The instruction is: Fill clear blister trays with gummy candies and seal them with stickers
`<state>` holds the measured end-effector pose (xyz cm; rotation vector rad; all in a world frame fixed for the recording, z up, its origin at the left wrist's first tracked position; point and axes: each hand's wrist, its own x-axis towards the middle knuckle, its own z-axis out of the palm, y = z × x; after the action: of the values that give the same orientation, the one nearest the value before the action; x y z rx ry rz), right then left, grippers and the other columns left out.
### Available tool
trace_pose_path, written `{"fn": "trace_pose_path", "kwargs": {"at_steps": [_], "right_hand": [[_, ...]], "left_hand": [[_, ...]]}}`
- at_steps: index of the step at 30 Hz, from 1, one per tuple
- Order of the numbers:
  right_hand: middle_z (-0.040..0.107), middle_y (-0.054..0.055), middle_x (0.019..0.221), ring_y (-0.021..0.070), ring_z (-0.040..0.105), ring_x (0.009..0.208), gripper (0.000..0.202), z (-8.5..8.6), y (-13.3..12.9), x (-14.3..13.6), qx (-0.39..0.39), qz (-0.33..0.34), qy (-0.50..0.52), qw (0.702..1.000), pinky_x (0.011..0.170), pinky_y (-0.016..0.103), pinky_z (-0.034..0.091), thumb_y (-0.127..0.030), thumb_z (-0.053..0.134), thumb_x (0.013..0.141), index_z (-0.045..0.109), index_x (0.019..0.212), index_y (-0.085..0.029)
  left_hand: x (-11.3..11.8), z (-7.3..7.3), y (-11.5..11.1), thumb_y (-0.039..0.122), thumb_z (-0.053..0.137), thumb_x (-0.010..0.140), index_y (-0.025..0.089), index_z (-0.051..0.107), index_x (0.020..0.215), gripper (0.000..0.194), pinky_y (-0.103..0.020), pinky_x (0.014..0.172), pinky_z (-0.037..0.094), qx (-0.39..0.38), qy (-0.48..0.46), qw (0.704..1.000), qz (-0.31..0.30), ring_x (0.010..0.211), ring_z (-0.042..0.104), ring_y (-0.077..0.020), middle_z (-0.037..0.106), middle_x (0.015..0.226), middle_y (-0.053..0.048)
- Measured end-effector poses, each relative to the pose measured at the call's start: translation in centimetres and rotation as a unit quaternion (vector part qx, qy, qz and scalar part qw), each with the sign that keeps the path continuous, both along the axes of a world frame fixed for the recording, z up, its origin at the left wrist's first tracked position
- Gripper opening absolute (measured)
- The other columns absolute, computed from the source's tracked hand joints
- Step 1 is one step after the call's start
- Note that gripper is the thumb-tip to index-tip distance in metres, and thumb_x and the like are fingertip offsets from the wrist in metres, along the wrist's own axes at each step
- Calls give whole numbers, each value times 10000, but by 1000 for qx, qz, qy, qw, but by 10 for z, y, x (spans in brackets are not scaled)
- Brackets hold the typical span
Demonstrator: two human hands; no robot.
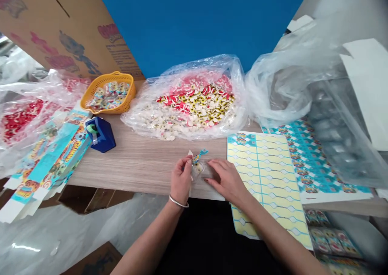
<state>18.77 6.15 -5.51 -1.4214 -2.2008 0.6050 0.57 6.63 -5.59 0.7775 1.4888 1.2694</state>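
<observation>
Between the thumb and fingers of my left hand [181, 181] is a small clear plastic case [198, 169] with a pale piece inside. A blue printed sticker [200, 155] sticks up from its top, partly loose. My right hand [226, 180] is just right of the case, fingers curved and apart, with nothing visible in them. Under my right forearm lies a sticker sheet [273, 161], mostly peeled to its yellow backing, with a few printed stickers at its top left. Ahead, a clear plastic bag [188, 125] spills many small red, white and yellow-green pieces.
At the left are an orange basket [132, 93] of packed pieces, a blue tape dispenser [106, 135], flat printed boxes [57, 149] and a bag of red pieces [22, 119]. More sticker sheets [303, 161] and bagged clear plastic shells [336, 137] lie right. A blue panel [200, 24] stands behind.
</observation>
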Motion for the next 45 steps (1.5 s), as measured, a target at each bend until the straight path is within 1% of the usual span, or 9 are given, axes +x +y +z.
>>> {"fn": "trace_pose_path", "kwargs": {"at_steps": [8,13,19,23,29,34,37,41,45], "right_hand": [[564,159,1359,335,486,1246,743,8,-15,3,-19,-30,-22,999,1029,496,387,-481,770,731,510,1354,-170],[555,143,1380,340,461,1257,706,9,-8,1,-26,-17,-41,999,1009,496,367,-465,743,765,503,1365,-182],[579,145,1342,340,471,1239,610,9,-4,1,-29,9,-45,999,1001,488,364,-451,729,783,557,1312,-201],[526,165,1399,352,466,1274,677,13,-7,11,-38,12,-10,999,1036,523,366,-504,745,757,551,1327,-193],[627,88,1275,229,579,1182,350,38,-8,33,-95,-106,193,971,997,410,461,-387,423,993,581,1269,-240],[704,50,1055,216,659,961,340,42,-20,20,-178,-83,192,961,838,353,525,-349,649,851,621,1172,-240],[706,6,875,171,661,801,122,36,-27,10,-219,-122,199,947,737,303,510,-258,591,864,638,972,-230],[692,-16,803,157,638,706,111,25,-22,4,-237,-154,182,942,651,280,471,-268,610,840,608,946,-232],[689,-9,778,159,620,662,151,18,-5,1,-222,-173,131,951,615,273,428,-262,628,824,586,964,-223]], "left_hand": [[37,13,-14,371,748,757,184,697,848,214,-280,839,484,-3,-194,980,34,867,651,-144,737,932,-34],[14,18,-5,292,808,667,181,648,724,203,-311,894,491,-19,-235,966,103,872,665,-141,717,829,0],[-7,20,-8,330,809,673,188,609,751,258,-370,896,515,-35,-226,970,86,891,685,-164,721,863,-1],[-3,25,-15,385,802,684,184,617,791,293,-281,702,523,-66,-191,979,18,767,674,-142,690,841,4],[-5,39,-12,452,700,786,170,641,804,289,-232,566,451,-93,-65,964,-241,581,565,-111,640,637,-10],[-3,43,-11,464,632,830,180,640,762,292,-226,493,387,-98,43,929,-354,495,483,-101,553,552,19],[-3,36,-14,424,629,834,186,667,869,244,-230,473,359,-106,95,920,-365,458,482,-105,538,525,37],[-6,22,-11,388,712,766,235,593,1124,407,-242,481,361,-83,145,941,-293,446,535,-123,611,605,55],[-5,18,5,377,706,762,242,631,834,170,-263,539,372,-57,234,931,-275,442,546,-129,635,588,49]]}}
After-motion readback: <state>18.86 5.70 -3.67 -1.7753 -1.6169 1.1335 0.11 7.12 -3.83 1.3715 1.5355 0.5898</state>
